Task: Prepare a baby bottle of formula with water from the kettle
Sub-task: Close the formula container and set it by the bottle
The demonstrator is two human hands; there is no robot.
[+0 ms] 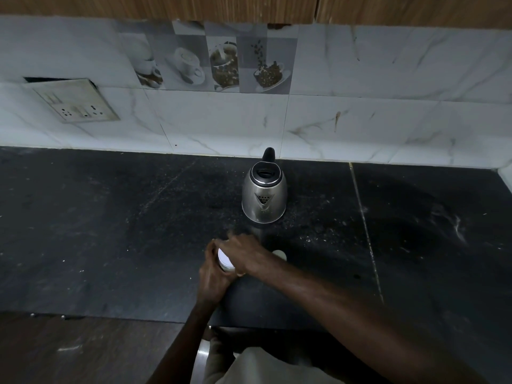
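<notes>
A steel kettle [264, 194] with a black lid and handle stands on the dark countertop [110, 231], its spout facing me. In front of it my left hand [212, 277] wraps around the body of a small container, mostly hidden. My right hand [243, 253] lies over its white lid [225, 258], fingers curled around the rim. A small pale round object [279, 254] sits on the counter just right of my right wrist; I cannot tell what it is.
A marble-tiled wall [360, 120] runs behind the counter, with a switch-and-socket plate [76, 100] at the left. Wooden cabinets [249, 8] hang above. The counter's front edge [110, 317] is near me, with dark flooring below.
</notes>
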